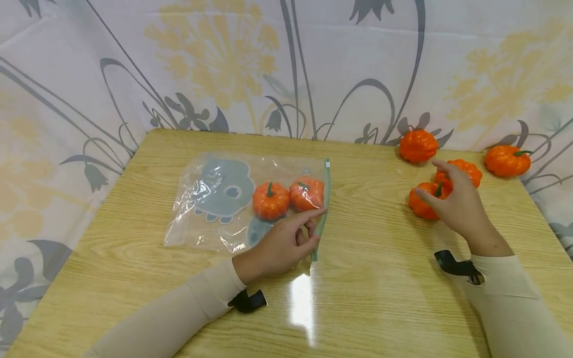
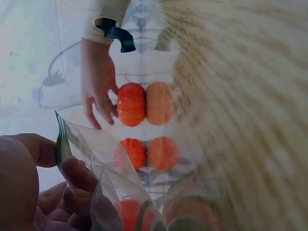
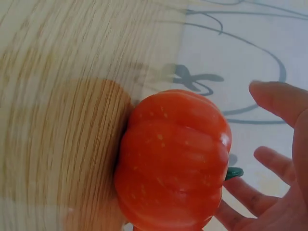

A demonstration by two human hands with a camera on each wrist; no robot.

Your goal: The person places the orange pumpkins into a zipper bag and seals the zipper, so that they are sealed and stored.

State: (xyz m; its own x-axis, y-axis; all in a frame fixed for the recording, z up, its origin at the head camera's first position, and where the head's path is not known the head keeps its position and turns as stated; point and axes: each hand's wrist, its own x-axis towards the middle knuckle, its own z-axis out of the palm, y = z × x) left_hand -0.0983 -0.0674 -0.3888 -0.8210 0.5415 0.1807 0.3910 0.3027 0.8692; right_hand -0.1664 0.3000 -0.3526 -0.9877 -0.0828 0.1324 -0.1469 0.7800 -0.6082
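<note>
A clear zip bag (image 1: 190, 233) with a blue-grey cartoon print and green slider edge lies flat at the left. Two small orange toy pumpkins, one (image 1: 270, 201) in the middle and another (image 1: 307, 194) near the mouth, are inside it. My left hand (image 1: 282, 243) pinches the bag's green edge; in the left wrist view the mouth gapes a little. Over at the right, my right hand (image 1: 461, 209) hovers with spread fingers above a green-stemmed pumpkin (image 1: 421, 205). The right wrist view has that pumpkin (image 3: 173, 163) close beside the fingers, not enclosed by them.
Behind the right hand is a partly hidden pumpkin (image 1: 467, 172). One more pumpkin (image 1: 418, 146) sits at the table's back edge, and another (image 1: 507, 160) at the far right. A flowered curtain (image 1: 331, 64) hangs behind the wooden table (image 1: 367, 308).
</note>
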